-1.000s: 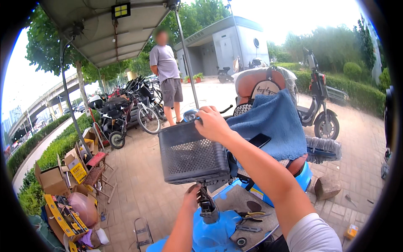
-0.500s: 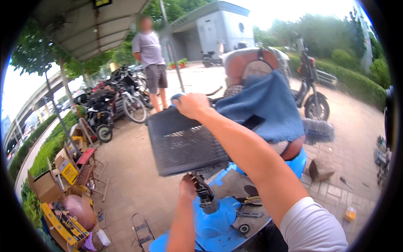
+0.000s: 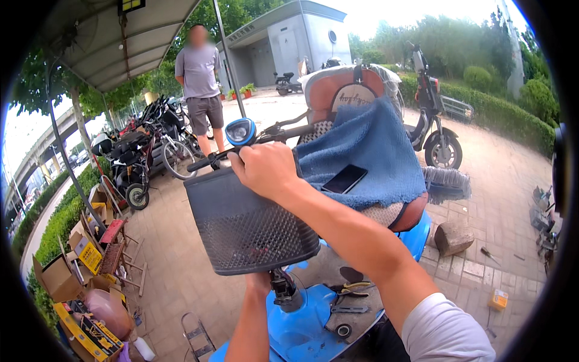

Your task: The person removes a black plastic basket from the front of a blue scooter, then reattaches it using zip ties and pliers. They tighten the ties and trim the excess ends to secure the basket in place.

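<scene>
My right hand [image 3: 265, 170] is bent over the upper rim of the black basket [image 3: 253, 220], fingers curled tight on its edge, just below the blue-ringed headlight [image 3: 240, 131]. The basket sits at the front of the blue scooter [image 3: 295, 329], over the steering column [image 3: 284, 292] and against the handlebar [image 3: 205, 163]. My left hand [image 3: 259, 280] reaches up beneath the basket, beside that column.

I judge this to be handling and steadying the basket from above and below; as I read it, the next move calls for a firm hold at the top while the hand beneath works by feel.

What I can't make out is most of that lower hand: the basket covers its fingers, so I cannot tell whether they are spread or closed on something. My right knuckles also hide whether a finger catches the handlebar. Whatever joins basket to column is out of sight, and reddish specks behind the mesh are too unclear to name. My right forearm cuts across part of the footboard [image 3: 325, 268], close to the pliers [image 3: 351, 292].
</scene>
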Motion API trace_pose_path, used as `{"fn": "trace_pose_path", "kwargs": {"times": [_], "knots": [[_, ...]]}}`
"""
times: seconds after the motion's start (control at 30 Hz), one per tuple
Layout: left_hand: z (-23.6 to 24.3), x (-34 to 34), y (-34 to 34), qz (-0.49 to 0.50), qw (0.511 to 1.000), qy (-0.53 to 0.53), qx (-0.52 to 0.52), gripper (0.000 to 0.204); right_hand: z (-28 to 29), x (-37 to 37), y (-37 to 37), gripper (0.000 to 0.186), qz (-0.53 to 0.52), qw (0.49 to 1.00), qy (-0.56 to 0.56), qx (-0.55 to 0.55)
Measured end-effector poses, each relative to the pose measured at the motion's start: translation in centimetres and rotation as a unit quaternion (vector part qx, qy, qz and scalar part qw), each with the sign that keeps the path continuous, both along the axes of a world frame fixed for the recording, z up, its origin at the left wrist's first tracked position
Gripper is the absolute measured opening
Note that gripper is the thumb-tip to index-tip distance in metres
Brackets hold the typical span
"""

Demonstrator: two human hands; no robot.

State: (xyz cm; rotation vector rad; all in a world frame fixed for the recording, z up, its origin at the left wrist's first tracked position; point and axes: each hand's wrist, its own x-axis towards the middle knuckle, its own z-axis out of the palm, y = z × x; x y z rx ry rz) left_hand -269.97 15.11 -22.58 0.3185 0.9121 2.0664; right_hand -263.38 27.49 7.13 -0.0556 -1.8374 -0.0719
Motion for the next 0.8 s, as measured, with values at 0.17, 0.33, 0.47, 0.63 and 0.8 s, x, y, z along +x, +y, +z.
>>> {"fn": "trace_pose_path", "kwargs": {"times": [0.17, 0.33, 0.47, 0.63, 0.8], "knots": [[2.9, 1.7, -0.1, 0.002, 0.999, 0.039, -0.012, 0.057, 0.2, 3.6, -2.1, 0.031, 0.010, 0.999, 0.038, 0.020], [-1.8, -0.5, -0.3, -0.068, 0.997, 0.036, 0.033, 0.056, -0.1, 6.6, -3.7, 0.030, 0.018, 0.997, 0.070, 0.038], [0.1, -5.6, -6.5, 0.142, 0.979, 0.126, -0.068, 0.037, -0.3, 8.6, -5.1, 0.027, 0.023, 0.997, 0.061, 0.045], [25.3, -3.3, -16.1, 0.431, 0.690, 0.484, -0.322, 0.039, -0.1, 9.0, -6.7, 0.027, 0.035, 0.996, 0.058, 0.062], [39.2, 17.4, -20.6, 0.179, 0.283, 0.911, -0.241, 0.020, -0.5, 9.1, -6.8, 0.026, 0.026, 0.997, 0.064, 0.039]]}}
